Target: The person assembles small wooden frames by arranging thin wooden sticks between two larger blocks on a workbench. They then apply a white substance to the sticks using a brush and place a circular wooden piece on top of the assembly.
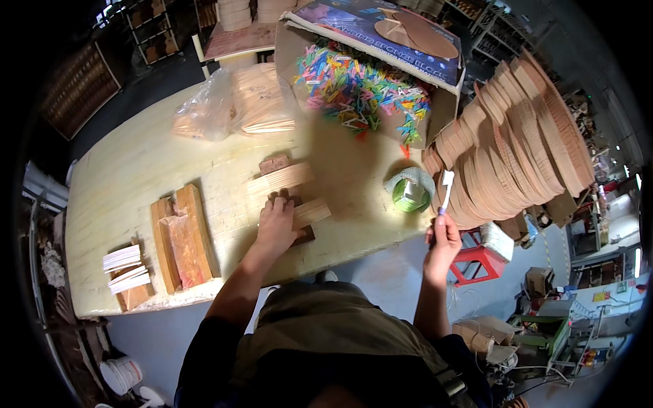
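My left hand (275, 223) is closed around the left end of a short bundle of pale wood strips (313, 212), which lies across a dark wooden block (303, 237). Just beyond it, a second bundle of strips (280, 179) lies in front of a reddish-brown block (274, 164). Raised over the table's right edge, my right hand (442, 239) grips a toothbrush (445, 192) by its handle, with the white bristle head pointing up. To the left of the brush stands a green round tub (411, 195) with a pale, crusted rim and something whitish inside.
A large cardboard box (445, 112) of colourful small clips (367, 92) stands at the back. Stacked curved wooden pieces (510, 149) crowd the right. Plastic-wrapped strips (262, 102), a wooden trough (185, 238) and white strips (127, 268) sit on the left. A red stool (476, 262) stands below.
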